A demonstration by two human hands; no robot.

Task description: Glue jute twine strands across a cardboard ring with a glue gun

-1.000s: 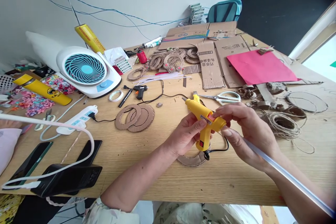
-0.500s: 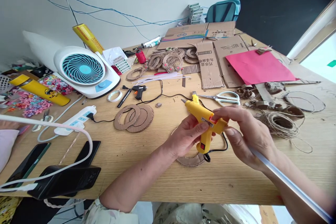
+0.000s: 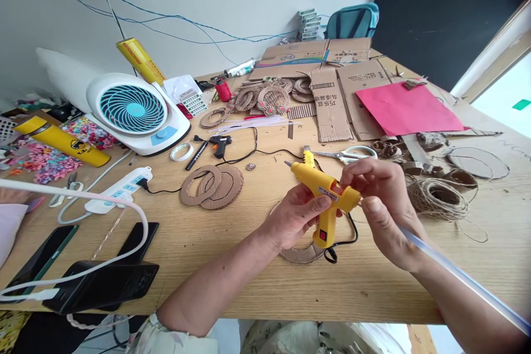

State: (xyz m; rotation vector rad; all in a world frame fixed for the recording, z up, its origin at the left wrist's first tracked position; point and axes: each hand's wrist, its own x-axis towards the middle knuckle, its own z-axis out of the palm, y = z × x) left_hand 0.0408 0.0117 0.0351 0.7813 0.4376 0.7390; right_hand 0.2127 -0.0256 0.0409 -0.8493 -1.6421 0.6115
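My left hand (image 3: 296, 213) is closed around a yellow hot glue gun (image 3: 326, 191), its nozzle pointing to the upper left. At the gun's rear end is my right hand (image 3: 385, 207), fingers bent and thumb apart from the gun body. A long clear glue stick (image 3: 460, 271) runs from this hand across the wrist to the lower right; its front end is hidden. Under the gun lies a cardboard ring (image 3: 305, 255), partly covered. White-handled scissors (image 3: 350, 154) lie just beyond the right hand.
Left are cardboard rings (image 3: 201, 185), a black glue gun (image 3: 221, 145), a power strip (image 3: 120, 191), phones (image 3: 99, 285) and a fan (image 3: 133, 110). Right are a twine roll (image 3: 440, 199) and a pink sheet (image 3: 409, 108). Woven cardboard pieces (image 3: 269, 97) lie behind. Another person's sleeve (image 3: 10, 229) shows at left.
My right fingers have shifted along the gun's rear, and the thumb has moved off it. The gun has moved slightly down and right in my left hand.
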